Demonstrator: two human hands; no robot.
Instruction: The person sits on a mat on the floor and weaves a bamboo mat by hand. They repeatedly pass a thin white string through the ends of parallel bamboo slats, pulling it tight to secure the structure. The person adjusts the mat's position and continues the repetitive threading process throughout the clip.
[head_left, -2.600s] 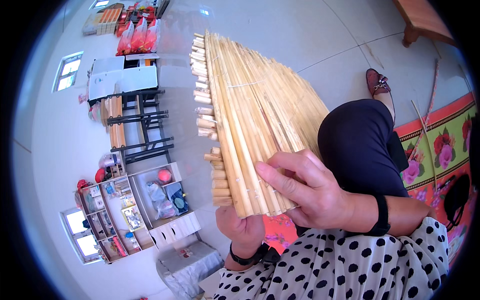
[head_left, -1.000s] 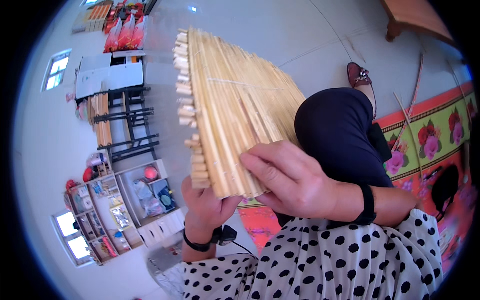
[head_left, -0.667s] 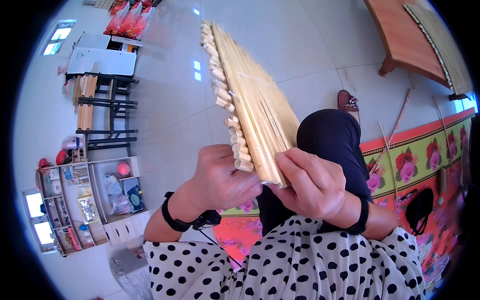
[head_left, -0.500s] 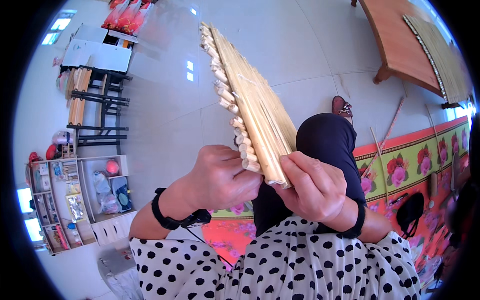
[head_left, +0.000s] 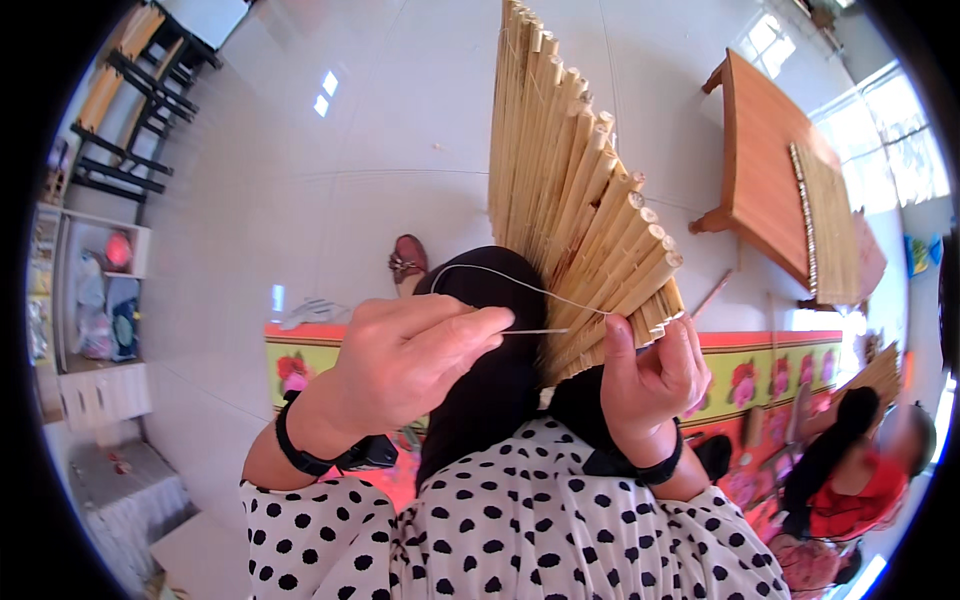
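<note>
A mat of pale reeds (head_left: 545, 130) stands upright on its side, its round cut ends along the right, leaning by my dark-trousered knee (head_left: 485, 285). My left hand (head_left: 410, 355) is pinched on a thin straight needle (head_left: 540, 331), whose tip reaches the reeds. A pale string (head_left: 500, 275) loops above it toward the mat's near end. My right hand (head_left: 650, 370) grips that near end, thumb in front and fingers curled around the edge.
An orange wooden table (head_left: 750, 180) bearing another reed mat (head_left: 830, 230) stands at upper right. A co-worker in red (head_left: 855, 490) sits at lower right. Folded furniture (head_left: 125, 120) and shelving (head_left: 100, 310) line the left. A floral cloth (head_left: 760, 370) lies under me.
The mat has turned, its cut ends now facing right. My left hand has drawn away from it, with needle and string now showing. The view has swung, bringing the co-worker into sight.
</note>
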